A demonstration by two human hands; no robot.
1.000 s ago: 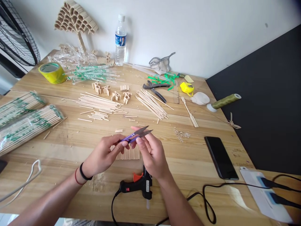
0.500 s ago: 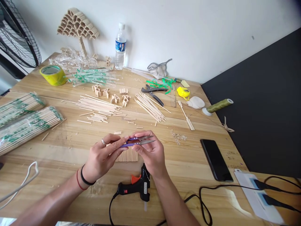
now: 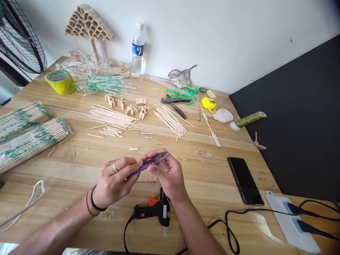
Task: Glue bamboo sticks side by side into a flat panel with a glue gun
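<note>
Between my hands is a pair of purple-handled thread snips (image 3: 159, 158), its blades pointing right and slightly away. My left hand (image 3: 117, 179), with a ring on one finger, pinches the purple handle end. My right hand (image 3: 170, 175) holds the snips near the base of the blades, thumb in front and fingers behind. Under the hands lies a flat mat of short wooden sticks (image 3: 147, 176), partly covered. A black hot glue gun (image 3: 156, 210) with an orange trigger rests on the table just below them.
Loose sticks (image 3: 170, 120), small stick pieces (image 3: 130, 110) and pliers (image 3: 175, 104) lie beyond my hands. Packed stick bundles (image 3: 34, 141) are at left. A phone (image 3: 245, 180), power strip (image 3: 292, 223) and black cable lie right. A water bottle (image 3: 137, 51) stands at the back.
The blades of the snips have come together and the snips have tilted, tips up. Both hands have shifted only slightly.
</note>
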